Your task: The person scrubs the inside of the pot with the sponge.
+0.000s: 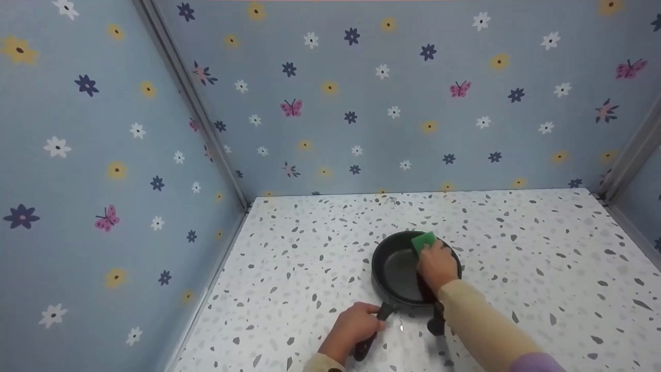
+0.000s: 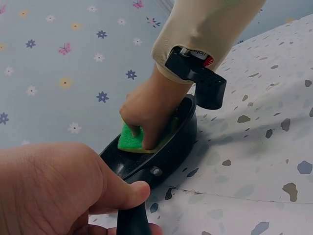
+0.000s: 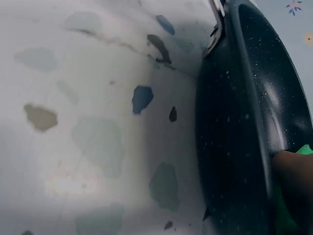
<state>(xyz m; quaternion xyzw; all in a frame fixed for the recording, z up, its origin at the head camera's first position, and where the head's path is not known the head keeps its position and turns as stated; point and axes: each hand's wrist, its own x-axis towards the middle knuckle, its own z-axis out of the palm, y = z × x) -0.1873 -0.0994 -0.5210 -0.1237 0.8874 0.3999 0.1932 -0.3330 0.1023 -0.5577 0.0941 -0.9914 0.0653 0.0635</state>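
Observation:
A dark speckled frying pan (image 1: 400,274) sits on the table. My left hand (image 1: 356,326) grips its handle (image 2: 132,219), thumb along the top near the rivet. Inside the pan my right hand (image 1: 438,264) holds a green scouring sponge (image 1: 423,241) against the far right inner wall. In the left wrist view the sponge (image 2: 131,141) shows a green top and a yellowish lower edge under the bent fingers of the right hand (image 2: 151,110). The right wrist view catches the pan's outer side (image 3: 225,127) close up, with part of a finger (image 3: 293,171) and a bit of green over its rim.
The white speckled table (image 1: 289,258) spreads around the pan. Flowered pale blue panels rise at the back (image 1: 361,139), left (image 1: 82,196) and right. A black camera (image 2: 198,78) is strapped to the right wrist.

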